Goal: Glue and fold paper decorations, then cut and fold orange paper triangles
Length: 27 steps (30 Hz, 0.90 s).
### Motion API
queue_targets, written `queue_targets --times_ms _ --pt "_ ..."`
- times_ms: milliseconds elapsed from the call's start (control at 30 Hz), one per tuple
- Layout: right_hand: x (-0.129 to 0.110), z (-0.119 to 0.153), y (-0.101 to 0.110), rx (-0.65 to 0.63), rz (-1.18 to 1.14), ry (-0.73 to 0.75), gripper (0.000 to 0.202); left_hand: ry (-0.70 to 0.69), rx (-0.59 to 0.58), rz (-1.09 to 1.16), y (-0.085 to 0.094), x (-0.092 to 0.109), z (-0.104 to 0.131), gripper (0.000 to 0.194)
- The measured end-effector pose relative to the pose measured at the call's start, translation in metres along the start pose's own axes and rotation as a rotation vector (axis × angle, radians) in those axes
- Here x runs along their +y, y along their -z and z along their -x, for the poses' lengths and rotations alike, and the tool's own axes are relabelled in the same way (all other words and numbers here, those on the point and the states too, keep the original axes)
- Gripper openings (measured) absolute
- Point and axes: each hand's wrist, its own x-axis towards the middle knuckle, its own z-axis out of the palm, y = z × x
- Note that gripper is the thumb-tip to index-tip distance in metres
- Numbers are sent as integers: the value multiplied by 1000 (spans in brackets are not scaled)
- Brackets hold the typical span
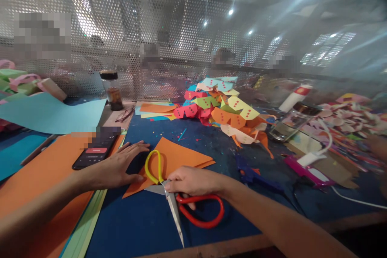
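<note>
My right hand [190, 181] grips a pair of scissors [173, 201] around the pivot and one blade. One handle loop is yellow, the other red, and the blades stand apart, one pointing toward the table's front edge. Under the yellow loop lies a folded orange sheet of paper [178, 153] on the blue tabletop [127, 225]. My left hand [128, 165] rests at the left corner of that sheet, fingers stretched and spread, with nothing held. Its thumb is close to the paper's edge; whether it touches cannot be told.
A stack of coloured sheets [60, 197] with a phone [99, 149] on top is at the left. Folded paper cutouts [223, 113] pile up at the back. Jars [112, 92], a blue glue gun [256, 177], a magenta power strip [311, 172] and paper scraps stand or lie around.
</note>
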Motion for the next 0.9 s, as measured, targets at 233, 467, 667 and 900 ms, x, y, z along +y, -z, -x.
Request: queue_targets --times_ms 233,467,667,900 --pt "-2 1 1 -3 -3 1 29 -46 -8 89 5 2 12 59" --pt "-6 5 2 9 18 -26 26 -27 -72 73 5 14 9 74" --pt "-8 9 4 17 32 -26 26 47 -127 49 7 24 8 95" --pt "-7 9 5 1 30 -29 25 26 -124 39 4 18 8 94"
